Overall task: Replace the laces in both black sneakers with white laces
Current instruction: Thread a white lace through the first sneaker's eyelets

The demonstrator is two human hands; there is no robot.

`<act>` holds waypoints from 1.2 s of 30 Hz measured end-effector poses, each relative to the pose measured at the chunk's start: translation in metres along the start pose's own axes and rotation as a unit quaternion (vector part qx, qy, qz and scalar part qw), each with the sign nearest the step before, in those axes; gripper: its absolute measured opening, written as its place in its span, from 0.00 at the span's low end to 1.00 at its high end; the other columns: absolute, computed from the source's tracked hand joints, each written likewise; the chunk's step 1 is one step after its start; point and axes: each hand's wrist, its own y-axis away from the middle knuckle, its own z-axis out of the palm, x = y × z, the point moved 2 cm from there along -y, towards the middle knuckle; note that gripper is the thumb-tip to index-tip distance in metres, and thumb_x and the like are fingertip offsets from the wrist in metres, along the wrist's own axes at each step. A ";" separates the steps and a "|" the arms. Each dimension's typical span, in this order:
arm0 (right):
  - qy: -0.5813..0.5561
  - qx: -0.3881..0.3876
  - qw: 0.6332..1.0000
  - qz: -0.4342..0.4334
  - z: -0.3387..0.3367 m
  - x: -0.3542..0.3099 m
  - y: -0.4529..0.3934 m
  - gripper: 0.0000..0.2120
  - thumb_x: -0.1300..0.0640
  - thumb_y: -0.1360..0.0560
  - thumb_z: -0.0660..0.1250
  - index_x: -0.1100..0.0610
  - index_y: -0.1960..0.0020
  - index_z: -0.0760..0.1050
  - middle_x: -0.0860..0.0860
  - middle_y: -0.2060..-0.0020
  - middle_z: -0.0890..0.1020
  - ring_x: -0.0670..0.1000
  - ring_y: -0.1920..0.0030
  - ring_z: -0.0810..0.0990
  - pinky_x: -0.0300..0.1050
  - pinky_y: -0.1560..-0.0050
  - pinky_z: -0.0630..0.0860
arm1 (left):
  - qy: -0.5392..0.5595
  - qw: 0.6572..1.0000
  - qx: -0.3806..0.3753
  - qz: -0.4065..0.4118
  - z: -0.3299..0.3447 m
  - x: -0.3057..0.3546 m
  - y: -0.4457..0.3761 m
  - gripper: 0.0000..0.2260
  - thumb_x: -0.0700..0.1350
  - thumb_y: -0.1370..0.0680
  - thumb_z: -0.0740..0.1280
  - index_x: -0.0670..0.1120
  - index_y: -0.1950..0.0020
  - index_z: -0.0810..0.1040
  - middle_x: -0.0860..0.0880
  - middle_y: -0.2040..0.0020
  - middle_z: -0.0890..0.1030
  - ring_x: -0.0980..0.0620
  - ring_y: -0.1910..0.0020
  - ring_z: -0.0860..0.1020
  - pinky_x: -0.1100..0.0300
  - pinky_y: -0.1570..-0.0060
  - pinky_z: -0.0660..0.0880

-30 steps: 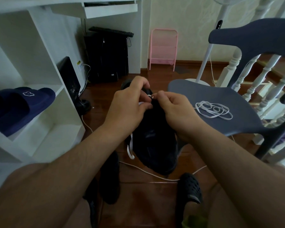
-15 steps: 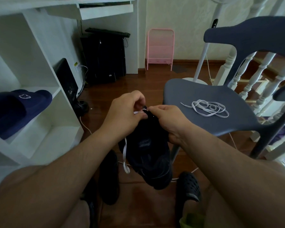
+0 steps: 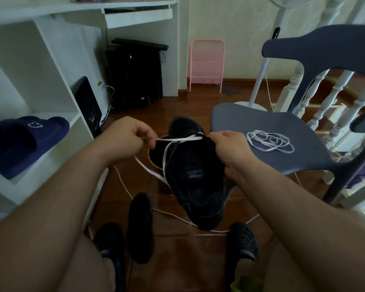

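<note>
A black sneaker [image 3: 195, 178] hangs in the air between my knees, heel end towards me. My right hand [image 3: 229, 150] grips its upper right side. My left hand [image 3: 129, 138] pinches a white lace [image 3: 178, 139] that runs taut from the shoe's top eyelets out to the left; the rest of that lace loops down beside the shoe. A second white lace [image 3: 270, 141] lies coiled on the grey chair seat [image 3: 268, 125]. The other black sneaker [image 3: 140, 226] lies on the wooden floor below my left arm.
White shelving [image 3: 57, 114] stands at the left with navy slippers [image 3: 21, 142] on it. A computer tower [image 3: 135, 74] sits under the desk. White balusters [image 3: 329, 102] and a fan pole [image 3: 261, 72] stand behind the chair. My feet wear black clogs [image 3: 242, 241].
My left hand has pulled away to the left, drawing a length of white lace out of the shoe. The shoe has tilted, and its toe end now shows beyond my hands.
</note>
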 end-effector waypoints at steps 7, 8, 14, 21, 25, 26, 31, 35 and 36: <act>0.008 0.061 0.998 -0.033 0.002 0.005 -0.003 0.11 0.61 0.24 0.63 0.56 0.64 0.68 0.55 0.68 0.65 0.55 0.66 0.62 0.53 0.64 0.63 | 0.031 0.996 -0.027 -0.081 0.018 -0.003 0.002 0.22 0.71 0.26 0.68 0.54 0.46 0.84 0.54 0.45 0.83 0.51 0.44 0.81 0.48 0.40 0.78; 0.003 0.065 0.997 -0.037 0.004 0.004 -0.002 0.09 0.60 0.25 0.63 0.56 0.63 0.69 0.55 0.67 0.65 0.55 0.65 0.63 0.53 0.64 0.63 | 0.042 0.992 -0.074 -0.094 0.030 0.002 0.004 0.27 0.74 0.29 0.66 0.53 0.45 0.83 0.53 0.46 0.84 0.52 0.46 0.82 0.48 0.41 0.79; 0.031 0.043 0.997 -0.047 0.013 -0.001 0.003 0.10 0.56 0.19 0.64 0.57 0.55 0.81 0.58 0.63 0.82 0.58 0.62 0.79 0.54 0.59 0.81 | 0.021 0.994 -0.055 -0.094 0.067 -0.009 -0.012 0.08 0.53 0.17 0.68 0.50 0.46 0.82 0.49 0.50 0.84 0.49 0.51 0.83 0.53 0.51 0.80; -0.408 -0.051 0.911 0.026 -0.042 -0.068 -0.006 0.08 0.58 0.15 0.59 0.54 0.52 0.73 0.49 0.70 0.73 0.46 0.73 0.71 0.40 0.67 0.73 | -0.148 0.982 0.001 -0.121 0.040 -0.055 -0.020 0.14 0.53 0.14 0.63 0.43 0.43 0.79 0.44 0.53 0.81 0.44 0.57 0.80 0.50 0.59 0.75; 0.170 -0.068 0.977 -0.113 -0.024 -0.050 0.001 0.09 0.50 0.15 0.62 0.54 0.47 0.77 0.48 0.64 0.75 0.48 0.64 0.74 0.45 0.61 0.72 | -0.097 0.988 0.043 -0.113 0.031 -0.055 -0.020 0.16 0.57 0.14 0.61 0.46 0.50 0.77 0.43 0.55 0.81 0.42 0.58 0.80 0.46 0.56 0.78; 0.281 -0.079 0.946 -0.140 -0.014 -0.040 -0.003 0.11 0.46 0.16 0.63 0.52 0.44 0.78 0.48 0.58 0.79 0.49 0.58 0.78 0.47 0.57 0.74 | -0.082 0.990 0.050 -0.104 0.030 -0.052 -0.019 0.16 0.57 0.14 0.61 0.46 0.49 0.77 0.43 0.55 0.81 0.43 0.57 0.81 0.43 0.53 0.79; 0.477 -0.075 0.858 -0.176 0.008 -0.012 -0.014 0.16 0.41 0.17 0.59 0.48 0.36 0.75 0.52 0.41 0.82 0.57 0.44 0.80 0.54 0.46 0.78 | -0.047 0.997 0.060 -0.026 0.029 -0.036 -0.012 0.15 0.58 0.14 0.59 0.50 0.48 0.79 0.48 0.55 0.82 0.47 0.56 0.81 0.40 0.52 0.79; 0.486 -0.077 0.853 -0.174 0.008 -0.011 -0.016 0.12 0.48 0.15 0.56 0.53 0.43 0.75 0.56 0.51 0.81 0.58 0.53 0.77 0.52 0.56 0.73 | -0.047 0.997 0.066 0.021 0.028 -0.030 -0.010 0.12 0.57 0.13 0.59 0.55 0.50 0.78 0.53 0.56 0.82 0.51 0.57 0.80 0.43 0.53 0.79; 0.475 -0.083 0.859 -0.174 0.007 -0.013 -0.016 0.13 0.49 0.15 0.57 0.56 0.48 0.75 0.55 0.54 0.80 0.58 0.55 0.77 0.51 0.58 0.73 | -0.044 0.996 0.068 0.022 0.028 -0.030 -0.009 0.12 0.57 0.13 0.59 0.55 0.49 0.79 0.52 0.56 0.82 0.51 0.56 0.80 0.43 0.53 0.79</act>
